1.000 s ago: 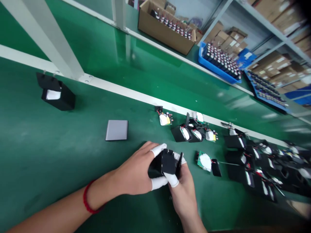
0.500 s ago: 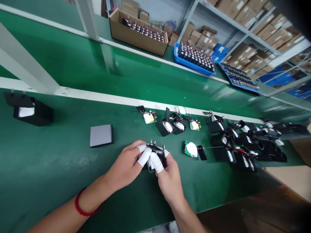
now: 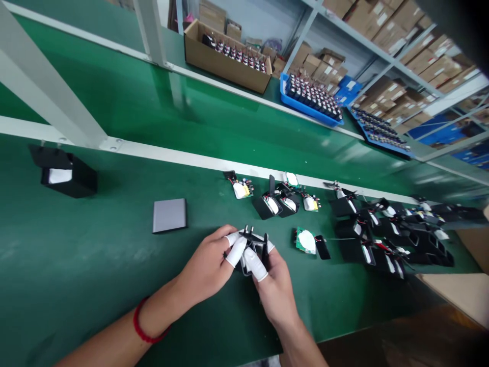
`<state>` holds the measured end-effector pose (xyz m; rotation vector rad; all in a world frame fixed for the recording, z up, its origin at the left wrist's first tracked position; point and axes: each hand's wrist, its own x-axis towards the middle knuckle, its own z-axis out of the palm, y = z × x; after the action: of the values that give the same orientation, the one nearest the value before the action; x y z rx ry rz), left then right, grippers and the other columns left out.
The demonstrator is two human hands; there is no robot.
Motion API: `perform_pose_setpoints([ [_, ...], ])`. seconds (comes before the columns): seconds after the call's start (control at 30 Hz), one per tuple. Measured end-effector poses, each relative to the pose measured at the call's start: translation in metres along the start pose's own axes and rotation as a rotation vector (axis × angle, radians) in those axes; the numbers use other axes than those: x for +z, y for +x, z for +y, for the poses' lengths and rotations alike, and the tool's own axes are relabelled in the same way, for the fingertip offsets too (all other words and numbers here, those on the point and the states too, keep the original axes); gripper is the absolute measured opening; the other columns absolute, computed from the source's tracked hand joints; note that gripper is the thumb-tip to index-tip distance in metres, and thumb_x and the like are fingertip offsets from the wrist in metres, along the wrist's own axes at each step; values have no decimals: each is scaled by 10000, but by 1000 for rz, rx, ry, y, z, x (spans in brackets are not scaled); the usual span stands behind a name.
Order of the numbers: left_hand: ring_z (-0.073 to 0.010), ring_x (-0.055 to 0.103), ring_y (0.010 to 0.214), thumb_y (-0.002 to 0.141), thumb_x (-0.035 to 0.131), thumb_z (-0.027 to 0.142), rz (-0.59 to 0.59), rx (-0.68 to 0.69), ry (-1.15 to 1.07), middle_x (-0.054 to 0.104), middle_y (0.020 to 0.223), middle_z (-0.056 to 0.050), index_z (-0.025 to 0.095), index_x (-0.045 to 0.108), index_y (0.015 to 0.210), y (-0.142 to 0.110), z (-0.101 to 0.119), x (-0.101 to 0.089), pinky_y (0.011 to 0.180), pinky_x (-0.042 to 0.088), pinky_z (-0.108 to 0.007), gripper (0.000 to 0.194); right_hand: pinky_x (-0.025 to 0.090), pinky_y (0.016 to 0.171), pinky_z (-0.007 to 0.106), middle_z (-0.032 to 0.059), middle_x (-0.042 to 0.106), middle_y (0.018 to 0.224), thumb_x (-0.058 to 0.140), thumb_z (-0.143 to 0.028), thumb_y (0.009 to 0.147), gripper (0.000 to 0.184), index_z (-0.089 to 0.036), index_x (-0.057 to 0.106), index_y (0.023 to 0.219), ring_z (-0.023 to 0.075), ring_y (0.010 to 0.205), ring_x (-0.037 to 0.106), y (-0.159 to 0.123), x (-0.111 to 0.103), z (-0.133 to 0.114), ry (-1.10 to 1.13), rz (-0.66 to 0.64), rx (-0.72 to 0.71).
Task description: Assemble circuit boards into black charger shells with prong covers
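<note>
One black case (image 3: pixel 258 251), just below the frame's centre, is clamped between both hands, I see: the left hand (image 3: pixel 206 267) curls with its thumb by the pronged plate (image 3: pixel 251 237), the right hand (image 3: pixel 277 290) wraps the other side.

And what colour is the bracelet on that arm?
The bracelet is red; the head view shows it.

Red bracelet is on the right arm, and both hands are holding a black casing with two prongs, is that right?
Wrong arm: the red bracelet is on the left arm, as the head view shows. The left hand and right hand do hold the black casing with two prongs.
</note>
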<state>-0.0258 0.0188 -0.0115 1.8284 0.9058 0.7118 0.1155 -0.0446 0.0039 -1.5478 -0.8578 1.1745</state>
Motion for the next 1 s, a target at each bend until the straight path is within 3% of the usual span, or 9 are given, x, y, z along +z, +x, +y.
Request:
perform_pose_setpoints([
  [0.1, -164, 629, 757, 934, 367, 164, -6, 9, 1, 630, 965, -66, 172, 588, 784, 0, -1, 0, 670, 481, -281, 268, 537, 833, 329, 46, 701, 934, 693, -435, 850, 352, -186, 670, 1097, 198, 858, 628, 1, 1, 5, -8, 13, -40],
  [0.27, -184, 646, 844, 964, 372, 198, 6, 5, 6, 640, 982, -68, 174, 614, 825, 2, 0, -1, 770, 500, -293, 281, 506, 551, 275, -52, 524, 601, 732, -447, 801, 472, -183, 636, 1180, 135, 534, 480, -8, -10, 14, -71, 118, -54],
  [0.37, -192, 647, 873, 993, 363, 247, 5, 3, 12, 644, 983, -69, 174, 632, 832, 3, 2, -3, 802, 503, -296, 322, 534, 596, 293, 1, 627, 765, 838, -336, 668, 587, -188, 646, 1202, 137, 575, 508, -15, -10, 15, -261, 151, -175],
  [0.43, -185, 641, 876, 1013, 358, 290, -6, 2, -33, 649, 983, -64, 175, 638, 833, 3, 6, -6, 808, 500, -285, 352, 560, 692, 326, 60, 699, 894, 830, -310, 657, 514, -185, 692, 1137, 164, 649, 587, -16, -8, 11, -317, 157, -222],
  [0.5, -182, 626, 854, 1023, 361, 357, 16, -12, -127, 653, 950, -56, 177, 652, 856, 2, 10, -11, 783, 490, -277, 381, 568, 720, 318, 57, 727, 832, 810, -321, 684, 387, -183, 724, 1036, 171, 669, 631, -13, -8, 5, -153, 193, -145],
  [0.57, -185, 604, 821, 1013, 390, 436, 82, -55, -215, 658, 929, -55, 177, 676, 904, -1, 17, -14, 743, 468, -277, 401, 529, 529, 229, 2, 671, 617, 840, -366, 657, 309, -180, 713, 869, 134, 547, 600, -7, -15, -4, 204, 243, 52],
  [0.67, -186, 566, 757, 982, 442, 519, 119, -132, -285, 663, 896, -59, 176, 705, 962, -6, 28, -14, 687, 426, -285, 433, 235, 277, 127, -71, 509, 433, 871, -492, 561, 435, -179, 576, 620, 40, 320, 392, 0, -30, -15, 584, 281, 269],
  [0.77, -184, 541, 733, 978, 450, 532, 37, -148, -336, 639, 835, -48, 180, 714, 956, -11, 38, -6, 704, 408, -296, 441, 159, 253, 118, -51, 538, 455, 861, -550, 514, 511, -167, 526, 561, -12, 270, 264, 1, -43, -24, 668, 248, 322],
  [1.0, -159, 524, 711, 996, 406, 487, -48, -92, -285, 569, 784, -8, 197, 682, 898, -14, 46, 10, 675, 387, -281, 412, 99, 255, 80, 12, 637, 653, 892, -382, 512, 385, -141, 623, 647, 2, 400, 272, -7, -58, -34, 846, 73, 370],
])
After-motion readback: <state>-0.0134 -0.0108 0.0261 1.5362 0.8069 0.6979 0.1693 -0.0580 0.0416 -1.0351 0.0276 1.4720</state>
